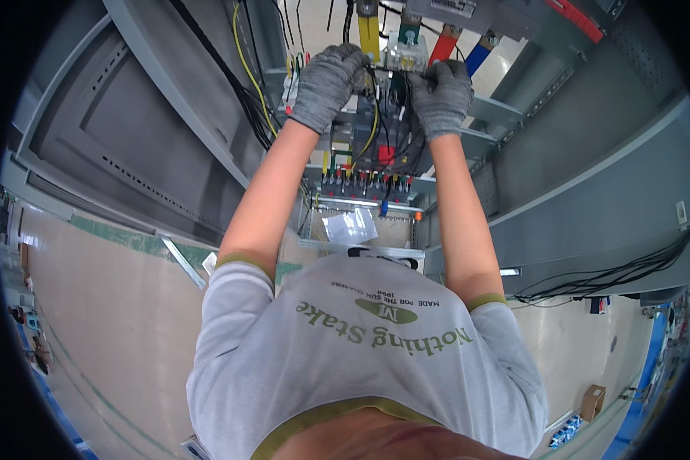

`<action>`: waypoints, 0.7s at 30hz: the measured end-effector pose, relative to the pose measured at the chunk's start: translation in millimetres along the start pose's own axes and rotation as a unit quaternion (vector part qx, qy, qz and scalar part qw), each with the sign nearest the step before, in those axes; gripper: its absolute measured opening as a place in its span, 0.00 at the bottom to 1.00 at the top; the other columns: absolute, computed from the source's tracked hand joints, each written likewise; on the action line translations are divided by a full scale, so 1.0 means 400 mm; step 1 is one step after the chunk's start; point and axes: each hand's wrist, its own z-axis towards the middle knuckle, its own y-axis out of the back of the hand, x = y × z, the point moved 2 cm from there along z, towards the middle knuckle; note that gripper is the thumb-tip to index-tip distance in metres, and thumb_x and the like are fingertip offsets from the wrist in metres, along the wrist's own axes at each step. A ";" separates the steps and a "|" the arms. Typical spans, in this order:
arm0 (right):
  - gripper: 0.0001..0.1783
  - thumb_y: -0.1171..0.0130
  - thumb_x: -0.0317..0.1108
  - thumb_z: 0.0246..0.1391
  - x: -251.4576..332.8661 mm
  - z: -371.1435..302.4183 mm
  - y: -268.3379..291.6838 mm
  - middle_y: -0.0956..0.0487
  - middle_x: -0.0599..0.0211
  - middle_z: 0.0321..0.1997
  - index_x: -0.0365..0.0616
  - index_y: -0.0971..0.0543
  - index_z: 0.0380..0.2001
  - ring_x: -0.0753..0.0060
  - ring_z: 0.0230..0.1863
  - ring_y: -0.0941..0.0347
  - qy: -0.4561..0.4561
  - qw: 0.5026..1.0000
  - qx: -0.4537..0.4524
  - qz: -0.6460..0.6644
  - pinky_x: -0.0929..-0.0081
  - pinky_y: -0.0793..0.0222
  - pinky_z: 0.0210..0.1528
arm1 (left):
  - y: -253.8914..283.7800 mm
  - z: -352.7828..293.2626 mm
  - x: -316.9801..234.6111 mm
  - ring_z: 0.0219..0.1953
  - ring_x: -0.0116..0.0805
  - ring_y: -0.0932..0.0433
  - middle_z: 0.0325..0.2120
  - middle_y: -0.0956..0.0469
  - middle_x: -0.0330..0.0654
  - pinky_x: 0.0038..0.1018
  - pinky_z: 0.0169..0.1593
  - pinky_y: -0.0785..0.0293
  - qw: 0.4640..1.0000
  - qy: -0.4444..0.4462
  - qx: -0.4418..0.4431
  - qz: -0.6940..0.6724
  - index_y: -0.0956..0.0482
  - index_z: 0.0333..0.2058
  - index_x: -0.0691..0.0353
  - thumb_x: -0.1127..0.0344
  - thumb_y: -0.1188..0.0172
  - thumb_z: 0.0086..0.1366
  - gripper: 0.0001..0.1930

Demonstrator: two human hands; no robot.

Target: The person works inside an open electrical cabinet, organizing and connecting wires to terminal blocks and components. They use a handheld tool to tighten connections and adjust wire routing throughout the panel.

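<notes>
The pale module (406, 52) sits high in the open cabinet (590, 176), between the yellow bar (369, 34) and the red bar (443, 46), with the blue bar (477, 55) just beyond. Both gloved hands are up at it. The left hand (328, 83) is curled narrow, fingers hooked at the module's left edge and on the black wires (382, 126) there. The right hand (441, 93) is closed too, pinching at the module's lower right edge; what exactly sits between its fingertips I cannot tell, as the glove hides it.

To my eye the work here is fine fitting on the module, and it goes best with one hand steadying the body while the other works the small part, wrists kept clear of the bars, and the loose wires held aside rather than tugged. The reach is overhead, so short, firm moves would serve better than long pulls.

The cabinet is the one container here. Below the hands it holds a red part (386, 155) among the wires, then a row of terminals (364, 184) with coloured tips. A yellow wire (247, 65) runs down the left side beside a black bundle (234, 84). A clear bag (349, 227) lies on the lower ledge. More cables (621, 274) trail off at the right. Behind is the workshop floor (115, 322).
</notes>
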 end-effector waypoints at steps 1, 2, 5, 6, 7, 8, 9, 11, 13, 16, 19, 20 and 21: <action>0.16 0.28 0.40 0.35 -0.004 -0.002 0.000 0.25 0.58 0.42 0.45 0.20 0.28 0.53 0.45 0.29 -0.025 0.999 0.015 0.024 0.54 0.34 0.47 | 0.009 0.002 -0.011 0.43 0.44 0.24 0.40 0.23 0.44 0.36 0.47 0.27 1.000 -0.012 -0.025 0.006 0.22 0.40 0.59 0.66 0.39 0.57 0.12; 0.16 0.28 0.40 0.35 -0.001 -0.004 0.003 0.25 0.58 0.42 0.45 0.20 0.28 0.53 0.45 0.29 -0.013 1.000 -0.007 0.013 0.55 0.34 0.47 | 0.005 0.005 -0.014 0.42 0.44 0.24 0.39 0.23 0.44 0.37 0.47 0.27 0.999 -0.013 -0.040 0.017 0.22 0.40 0.59 0.66 0.39 0.57 0.12; 0.17 0.28 0.39 0.35 0.000 -0.018 -0.008 0.25 0.58 0.43 0.44 0.21 0.28 0.52 0.46 0.29 0.008 0.999 -0.051 0.008 0.56 0.35 0.49 | -0.007 0.006 -0.019 0.42 0.46 0.25 0.38 0.23 0.46 0.38 0.46 0.27 0.998 0.013 -0.057 0.011 0.23 0.40 0.61 0.68 0.40 0.57 0.11; 0.17 0.28 0.39 0.35 0.001 -0.019 -0.005 0.25 0.57 0.43 0.44 0.21 0.29 0.52 0.47 0.29 0.010 0.999 -0.048 0.007 0.56 0.35 0.49 | -0.013 0.010 -0.017 0.42 0.46 0.25 0.38 0.23 0.46 0.39 0.46 0.28 0.999 0.026 -0.044 -0.004 0.23 0.40 0.61 0.68 0.41 0.57 0.11; 0.17 0.28 0.39 0.35 0.004 -0.019 -0.003 0.25 0.57 0.43 0.43 0.21 0.29 0.52 0.47 0.29 0.012 0.999 -0.044 0.007 0.55 0.35 0.49 | -0.019 0.017 -0.013 0.42 0.46 0.25 0.38 0.23 0.46 0.39 0.46 0.28 0.999 0.039 -0.031 -0.020 0.23 0.40 0.61 0.69 0.41 0.57 0.11; 0.18 0.28 0.39 0.35 0.007 -0.014 -0.005 0.25 0.56 0.44 0.43 0.21 0.29 0.52 0.47 0.30 0.015 0.999 -0.040 0.007 0.55 0.35 0.49 | -0.024 0.024 -0.007 0.41 0.46 0.25 0.37 0.23 0.46 0.39 0.46 0.28 0.998 0.052 -0.019 -0.035 0.23 0.40 0.60 0.69 0.41 0.57 0.11; 0.19 0.28 0.38 0.34 0.005 -0.018 -0.005 0.25 0.55 0.44 0.41 0.21 0.30 0.51 0.46 0.29 0.017 0.999 -0.047 -0.005 0.55 0.35 0.49 | -0.021 0.030 -0.010 0.41 0.46 0.25 0.36 0.23 0.46 0.39 0.46 0.29 0.996 0.059 -0.014 -0.060 0.22 0.39 0.60 0.69 0.42 0.57 0.09; 0.18 0.29 0.37 0.34 0.010 -0.011 0.000 0.24 0.54 0.43 0.41 0.21 0.30 0.50 0.45 0.29 0.022 0.999 -0.045 0.009 0.55 0.34 0.48 | -0.017 0.040 -0.010 0.41 0.46 0.26 0.36 0.23 0.45 0.38 0.47 0.29 0.997 0.059 0.009 -0.050 0.21 0.37 0.59 0.70 0.42 0.58 0.08; 0.18 0.29 0.36 0.34 0.009 -0.007 -0.001 0.24 0.53 0.42 0.40 0.21 0.30 0.49 0.44 0.28 0.017 0.999 -0.041 0.026 0.55 0.33 0.47 | 0.009 0.052 -0.019 0.43 0.44 0.26 0.36 0.23 0.43 0.38 0.49 0.32 0.998 0.057 0.036 -0.009 0.20 0.36 0.57 0.66 0.40 0.56 0.09; 0.17 0.30 0.35 0.34 0.002 -0.009 -0.008 0.24 0.53 0.41 0.39 0.21 0.30 0.49 0.43 0.28 0.004 0.998 -0.042 0.041 0.54 0.33 0.46 | -0.003 0.036 -0.039 0.43 0.42 0.27 0.37 0.23 0.41 0.39 0.50 0.34 0.996 0.059 0.006 -0.071 0.19 0.37 0.55 0.60 0.36 0.52 0.13; 0.16 0.30 0.35 0.34 -0.001 -0.016 -0.015 0.24 0.52 0.41 0.39 0.21 0.29 0.48 0.43 0.27 0.005 0.997 -0.060 0.040 0.54 0.32 0.46 | -0.017 0.041 -0.069 0.45 0.47 0.31 0.39 0.24 0.42 0.41 0.48 0.35 0.992 0.120 -0.003 -0.045 0.18 0.36 0.54 0.56 0.34 0.49 0.16; 0.17 0.30 0.35 0.34 0.001 -0.017 -0.014 0.24 0.52 0.41 0.39 0.21 0.30 0.48 0.43 0.28 0.007 0.997 -0.060 0.041 0.54 0.33 0.46 | -0.021 0.041 -0.073 0.44 0.47 0.31 0.38 0.24 0.42 0.41 0.48 0.35 0.990 0.134 -0.010 -0.039 0.18 0.36 0.54 0.57 0.34 0.49 0.16; 0.17 0.30 0.35 0.34 0.001 -0.015 -0.015 0.24 0.52 0.41 0.40 0.21 0.30 0.48 0.44 0.28 0.009 0.997 -0.062 0.042 0.54 0.33 0.46 | -0.028 0.043 -0.075 0.42 0.47 0.31 0.36 0.25 0.43 0.43 0.47 0.37 0.989 0.121 -0.052 -0.062 0.19 0.34 0.56 0.57 0.34 0.49 0.14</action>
